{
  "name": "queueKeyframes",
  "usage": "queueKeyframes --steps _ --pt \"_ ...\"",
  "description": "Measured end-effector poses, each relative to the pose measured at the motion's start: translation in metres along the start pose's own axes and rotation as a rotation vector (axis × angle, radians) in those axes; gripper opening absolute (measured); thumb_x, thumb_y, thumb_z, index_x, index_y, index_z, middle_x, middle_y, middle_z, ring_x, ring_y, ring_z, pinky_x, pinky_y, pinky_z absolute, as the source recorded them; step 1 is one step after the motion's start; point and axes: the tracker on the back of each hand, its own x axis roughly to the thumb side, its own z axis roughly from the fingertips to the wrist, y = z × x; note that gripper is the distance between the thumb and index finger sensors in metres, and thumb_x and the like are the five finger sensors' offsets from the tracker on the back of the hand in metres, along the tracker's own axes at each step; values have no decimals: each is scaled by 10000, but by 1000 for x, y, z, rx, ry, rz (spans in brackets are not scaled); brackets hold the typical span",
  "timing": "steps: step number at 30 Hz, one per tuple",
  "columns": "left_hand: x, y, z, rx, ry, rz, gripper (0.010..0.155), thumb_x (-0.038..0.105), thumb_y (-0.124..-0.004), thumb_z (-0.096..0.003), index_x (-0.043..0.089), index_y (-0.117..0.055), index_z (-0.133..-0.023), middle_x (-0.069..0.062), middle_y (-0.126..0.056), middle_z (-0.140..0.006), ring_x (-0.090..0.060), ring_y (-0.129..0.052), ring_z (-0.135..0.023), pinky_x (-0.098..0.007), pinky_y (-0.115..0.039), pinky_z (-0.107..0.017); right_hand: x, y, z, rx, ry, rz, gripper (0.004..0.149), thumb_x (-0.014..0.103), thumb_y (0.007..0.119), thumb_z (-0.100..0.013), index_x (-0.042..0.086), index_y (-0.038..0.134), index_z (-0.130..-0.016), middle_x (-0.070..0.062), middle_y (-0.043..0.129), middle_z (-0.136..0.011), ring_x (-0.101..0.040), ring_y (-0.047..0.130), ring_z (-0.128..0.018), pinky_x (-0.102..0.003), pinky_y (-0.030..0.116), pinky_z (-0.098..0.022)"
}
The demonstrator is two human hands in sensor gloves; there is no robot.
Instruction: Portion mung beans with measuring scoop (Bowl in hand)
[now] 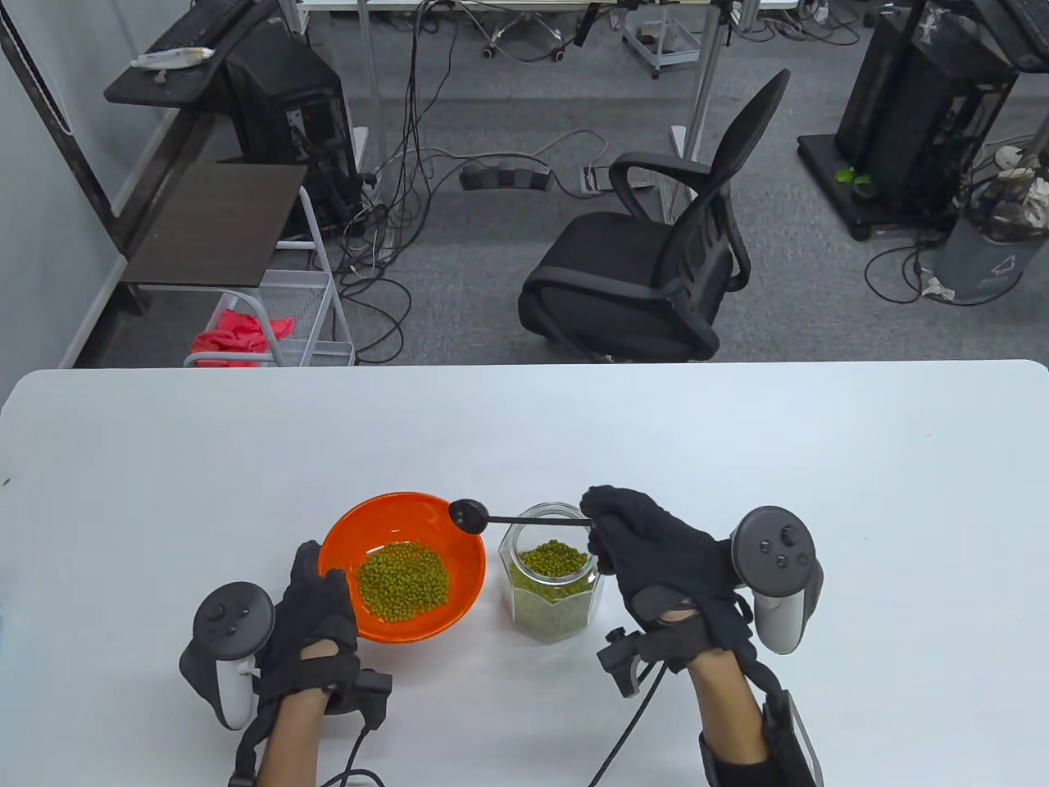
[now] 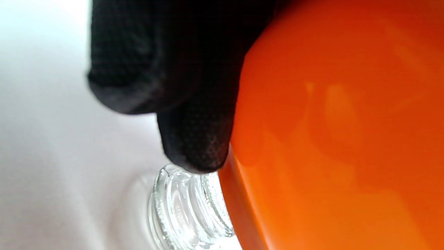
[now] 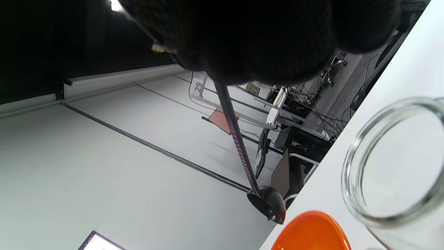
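An orange bowl (image 1: 410, 512) with a heap of mung beans (image 1: 403, 580) stands at the table's front middle. My left hand (image 1: 315, 627) holds its left rim; in the left wrist view the gloved fingers (image 2: 194, 139) press the bowl's outer wall (image 2: 340, 139). A clear glass jar (image 1: 551, 607) of mung beans stands right of the bowl. My right hand (image 1: 647, 549) grips the handle of a black measuring scoop (image 1: 469, 515), whose cup hangs over the bowl's far right rim. The scoop (image 3: 269, 205) looks empty in the right wrist view, near the jar's mouth (image 3: 392, 163).
The white table (image 1: 737, 459) stretches wide on all sides of the bowl and jar. A black office chair (image 1: 656, 254) stands behind the table's far edge. Glove cables (image 1: 631, 721) trail off the front edge.
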Motion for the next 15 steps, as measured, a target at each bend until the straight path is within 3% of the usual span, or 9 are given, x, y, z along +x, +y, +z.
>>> queueKeyframes --steps 15 --pt "0 0 0 0 -1 -2 630 393 -651 -538 84 -498 -1065 -118 -771 -916 -215 -1156 -343 -233 -976 -183 -7 -51 8 -222 55 -8 395 248 794 -463 90 837 -822 -184 934 -577 -257 961 -340 -592 758 -431"
